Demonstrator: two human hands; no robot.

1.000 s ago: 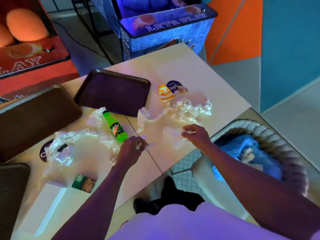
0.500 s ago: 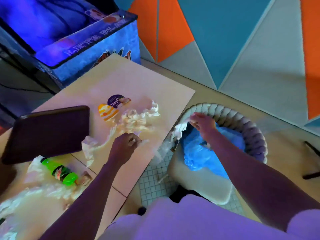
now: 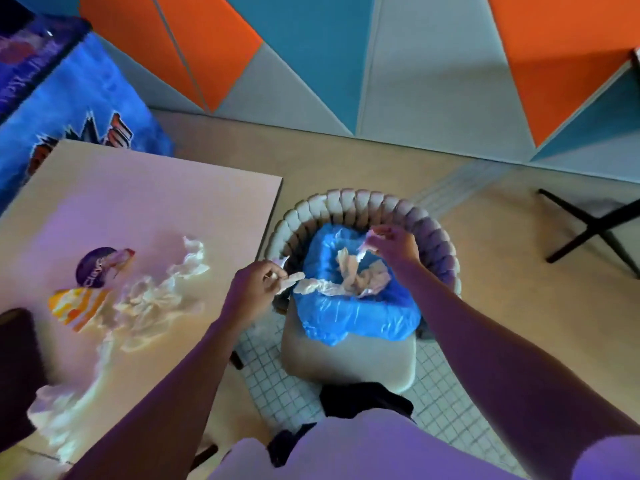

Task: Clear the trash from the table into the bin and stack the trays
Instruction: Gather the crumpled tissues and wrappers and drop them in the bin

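Nearest, at the left edge, a dark brown plastic tray point(image 3: 17, 358) sits on the pale beige worktop point(image 3: 138, 202) beside a filmy sheet of clear plastic wrap point(image 3: 59, 420). Beyond them lie crumpled white paper napkins point(image 3: 162, 299), an orange-striped wrapper point(image 3: 76, 306) and a round purple lid point(image 3: 95, 271), all yet to be cleared. The left hand point(image 3: 258, 285) is just past the worktop's edge, its grip clenched on a twisted strip of white paper point(image 3: 304, 284). The strip reaches from above the gap of white tiled floor point(image 3: 259, 344) onto the lip of the blue plastic-lined bin point(image 3: 346, 317), which sits on a pale chair with a braided backrest point(image 3: 346, 199). The strip only just bridges that lip, so if let go here its near end could well slide off into the gap. Further on, the right hand point(image 3: 391, 247) pinches a small scrap of white paper point(image 3: 367, 245) over the liner's far side, above the crumpled paper already inside point(image 3: 360, 278). Being so light, the scrap might cling to the fingers or drift onto the backrest. The liner looks slack, and a careless push may fold its mouth shut.
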